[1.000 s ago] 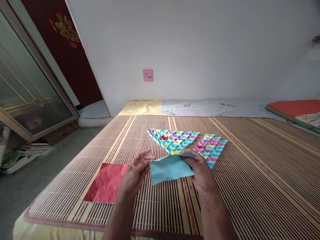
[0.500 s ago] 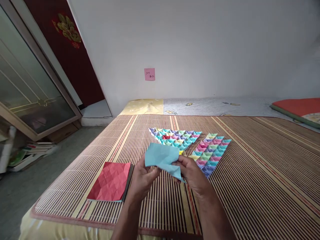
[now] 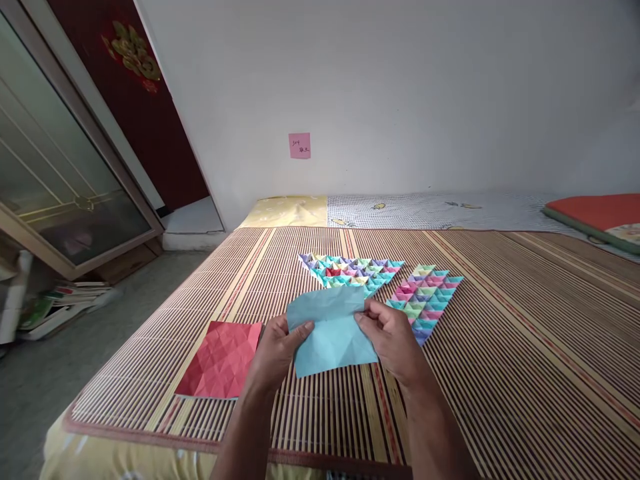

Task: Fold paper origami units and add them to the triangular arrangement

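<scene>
Between my hands, above the mat, is a light-blue sheet of paper (image 3: 334, 341) with a crease across its upper part and a bent top edge. My left hand (image 3: 281, 347) pinches its left side, thumb on the near face. On the right side, my right hand (image 3: 393, 333) grips the edge in the same way. Just beyond the sheet lie two folded-paper pieces made of many small coloured triangles: a wide one (image 3: 345, 268) partly covered by the sheet, and a slanted one (image 3: 427, 297) to the right. Red creased paper (image 3: 220, 360) rests left of my left hand.
A striped bamboo mat (image 3: 500, 360) covers the bed. Against the wall, a pink note (image 3: 299, 145) is stuck above the bed. A red-and-green folded cloth (image 3: 595, 217) lies far right. Books (image 3: 65, 307) sit on the floor at left, by a glass door (image 3: 70, 153).
The light-blue paper has been opened from a folded, bent shape to a wider sheet. Both hands have shifted, now gripping its left and right sides with thumbs on the near face.
</scene>
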Demonstrator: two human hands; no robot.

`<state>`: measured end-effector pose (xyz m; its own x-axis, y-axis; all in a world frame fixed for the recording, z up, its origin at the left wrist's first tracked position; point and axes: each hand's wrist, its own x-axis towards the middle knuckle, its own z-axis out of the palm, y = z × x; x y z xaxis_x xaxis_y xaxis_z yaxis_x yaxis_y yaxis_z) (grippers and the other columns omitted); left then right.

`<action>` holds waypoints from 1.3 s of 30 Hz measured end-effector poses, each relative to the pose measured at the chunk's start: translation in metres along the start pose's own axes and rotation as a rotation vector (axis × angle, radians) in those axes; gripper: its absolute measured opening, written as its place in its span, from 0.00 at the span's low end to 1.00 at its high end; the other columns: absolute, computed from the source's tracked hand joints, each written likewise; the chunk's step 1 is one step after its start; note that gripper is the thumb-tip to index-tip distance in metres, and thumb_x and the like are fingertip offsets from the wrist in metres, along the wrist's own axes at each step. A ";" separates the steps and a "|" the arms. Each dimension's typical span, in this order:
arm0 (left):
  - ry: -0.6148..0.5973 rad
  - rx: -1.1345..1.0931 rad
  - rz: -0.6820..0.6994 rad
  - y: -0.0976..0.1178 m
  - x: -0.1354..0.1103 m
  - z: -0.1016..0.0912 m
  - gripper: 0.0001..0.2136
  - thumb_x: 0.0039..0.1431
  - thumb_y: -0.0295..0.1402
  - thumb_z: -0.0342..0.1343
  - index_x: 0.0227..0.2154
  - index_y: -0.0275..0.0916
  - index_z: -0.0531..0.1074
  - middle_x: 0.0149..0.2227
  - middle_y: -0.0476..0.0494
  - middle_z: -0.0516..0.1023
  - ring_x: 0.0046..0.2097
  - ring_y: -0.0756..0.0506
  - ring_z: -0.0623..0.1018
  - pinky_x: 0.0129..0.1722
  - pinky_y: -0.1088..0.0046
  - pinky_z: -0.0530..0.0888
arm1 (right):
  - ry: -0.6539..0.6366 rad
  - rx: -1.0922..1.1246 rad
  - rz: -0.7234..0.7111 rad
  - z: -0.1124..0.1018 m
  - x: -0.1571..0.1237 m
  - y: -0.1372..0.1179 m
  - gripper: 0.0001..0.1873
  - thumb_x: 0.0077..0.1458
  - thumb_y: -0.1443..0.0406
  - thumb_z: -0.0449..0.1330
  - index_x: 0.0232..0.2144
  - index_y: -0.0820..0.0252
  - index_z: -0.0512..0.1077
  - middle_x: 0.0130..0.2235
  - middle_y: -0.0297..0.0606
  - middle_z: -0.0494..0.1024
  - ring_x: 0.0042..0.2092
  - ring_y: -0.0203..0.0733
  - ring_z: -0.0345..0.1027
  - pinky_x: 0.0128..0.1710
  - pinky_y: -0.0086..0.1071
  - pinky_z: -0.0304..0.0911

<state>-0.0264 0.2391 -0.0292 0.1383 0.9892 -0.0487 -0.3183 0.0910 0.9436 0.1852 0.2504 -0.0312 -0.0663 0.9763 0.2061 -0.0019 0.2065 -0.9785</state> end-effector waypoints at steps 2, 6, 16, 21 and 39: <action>0.010 0.012 0.008 0.000 0.001 0.000 0.19 0.47 0.46 0.77 0.34 0.35 0.85 0.28 0.43 0.83 0.28 0.48 0.77 0.30 0.73 0.75 | 0.008 0.033 -0.011 -0.001 0.000 -0.002 0.10 0.55 0.59 0.64 0.35 0.59 0.81 0.29 0.34 0.78 0.30 0.39 0.68 0.29 0.30 0.61; 0.000 0.004 0.040 0.003 0.001 -0.002 0.15 0.46 0.42 0.77 0.33 0.37 0.86 0.30 0.42 0.83 0.30 0.48 0.77 0.30 0.76 0.73 | 0.055 0.088 0.018 -0.004 -0.002 -0.008 0.08 0.54 0.60 0.66 0.33 0.57 0.82 0.28 0.33 0.77 0.29 0.37 0.66 0.28 0.29 0.60; -0.102 0.292 0.253 0.011 -0.005 -0.010 0.09 0.58 0.28 0.62 0.37 0.42 0.87 0.39 0.42 0.82 0.35 0.47 0.78 0.30 0.75 0.71 | -0.018 0.171 0.108 -0.010 -0.003 -0.010 0.16 0.50 0.53 0.75 0.36 0.57 0.81 0.33 0.37 0.82 0.35 0.42 0.75 0.37 0.32 0.70; 0.095 0.273 0.271 0.023 -0.007 -0.021 0.10 0.64 0.32 0.58 0.44 0.43 0.82 0.43 0.42 0.85 0.45 0.42 0.82 0.43 0.68 0.76 | 0.038 0.083 0.014 -0.012 -0.002 -0.009 0.12 0.55 0.55 0.70 0.34 0.57 0.79 0.30 0.34 0.78 0.31 0.39 0.71 0.32 0.31 0.66; -0.090 0.080 0.016 0.006 -0.006 0.018 0.18 0.47 0.44 0.76 0.24 0.36 0.76 0.22 0.51 0.71 0.23 0.53 0.67 0.23 0.79 0.64 | -0.054 0.207 0.081 0.017 -0.005 -0.020 0.16 0.51 0.54 0.73 0.35 0.58 0.79 0.36 0.39 0.84 0.37 0.45 0.78 0.38 0.36 0.73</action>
<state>-0.0122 0.2316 -0.0170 0.2184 0.9758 -0.0072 -0.2458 0.0622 0.9673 0.1689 0.2408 -0.0132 -0.1282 0.9830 0.1314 -0.1987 0.1043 -0.9745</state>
